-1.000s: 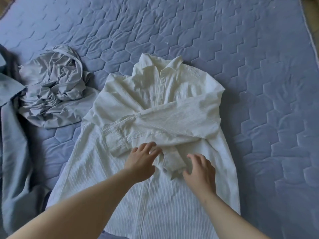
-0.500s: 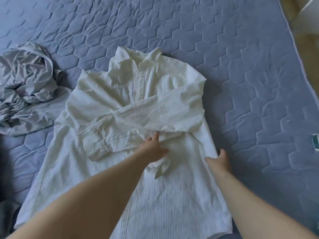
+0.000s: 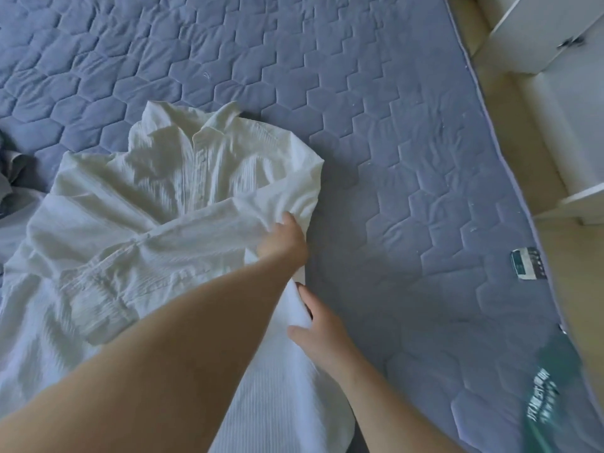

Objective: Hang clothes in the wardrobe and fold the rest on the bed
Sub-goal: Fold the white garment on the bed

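From the head view: the left hand (image 3: 283,245) is stretched across the shirt (image 3: 157,204), and its fingers are curled into the fold on the right side, with cloth bunched up in the grip. The right hand (image 3: 318,328) is clamped on the shirt's right edge just below that, fabric pinched between thumb and fingers.

The shirt is white and ribbed, laid front-up on the bed (image 3: 392,152) with the collar pointed away from the camera. One sleeve is folded across the chest, cuff to the left.

Plenty of bare blue quilting is seen right of the shirt, out to the bed edge, where a small label (image 3: 528,263) is stuck. White furniture (image 3: 555,44) is parked just past that edge. A bit of grey cloth (image 3: 11,171) is cut off at the left.
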Action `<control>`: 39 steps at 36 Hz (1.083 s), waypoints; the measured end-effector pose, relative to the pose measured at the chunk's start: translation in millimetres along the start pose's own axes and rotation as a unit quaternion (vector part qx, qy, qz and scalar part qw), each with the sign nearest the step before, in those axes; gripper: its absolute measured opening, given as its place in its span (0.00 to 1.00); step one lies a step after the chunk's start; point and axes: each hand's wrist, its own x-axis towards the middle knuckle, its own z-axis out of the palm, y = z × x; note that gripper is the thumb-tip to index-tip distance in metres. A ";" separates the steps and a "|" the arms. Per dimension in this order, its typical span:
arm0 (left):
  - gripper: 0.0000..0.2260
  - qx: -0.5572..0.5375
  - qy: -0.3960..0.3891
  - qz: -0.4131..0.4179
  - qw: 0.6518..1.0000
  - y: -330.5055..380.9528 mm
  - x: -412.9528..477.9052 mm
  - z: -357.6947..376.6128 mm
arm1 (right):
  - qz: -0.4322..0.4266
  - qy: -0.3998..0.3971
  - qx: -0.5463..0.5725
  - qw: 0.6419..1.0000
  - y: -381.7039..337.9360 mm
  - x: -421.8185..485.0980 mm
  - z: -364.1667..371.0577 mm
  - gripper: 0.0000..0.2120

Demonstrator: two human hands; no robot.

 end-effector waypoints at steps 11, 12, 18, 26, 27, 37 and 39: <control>0.14 -0.434 0.037 -0.109 0.894 -71.0 16.3 -56.7 | 0.010 -0.106 -0.008 0.994 -22.1 -3.7 46.2 0.32; 0.14 -0.454 0.048 -0.121 0.882 -83.9 16.1 -65.7 | 0.000 -0.119 -0.011 0.993 -31.8 -2.1 56.6 0.32; 0.19 -0.556 0.098 -0.158 0.810 -166.9 7.2 -130.0 | -0.010 -0.175 -0.017 0.984 -86.7 7.0 136.8 0.31; 0.23 -0.576 0.129 -0.190 0.784 -299.3 10.2 -186.4 | -0.004 -0.203 -0.006 0.979 -142.4 13.2 252.7 0.24; 0.24 -0.578 0.134 -0.191 0.782 -313.1 12.7 -188.6 | -0.008 -0.201 -0.023 0.979 -145.7 15.4 263.5 0.25; 0.19 -0.442 -0.062 -0.115 0.887 -362.8 -8.9 -160.8 | 0.058 -0.147 -0.033 0.987 -131.9 15.8 323.9 0.19; 0.21 -0.408 -0.096 -0.115 0.901 -367.5 -23.7 -151.7 | 0.057 -0.118 -0.021 0.991 -130.2 14.2 332.0 0.14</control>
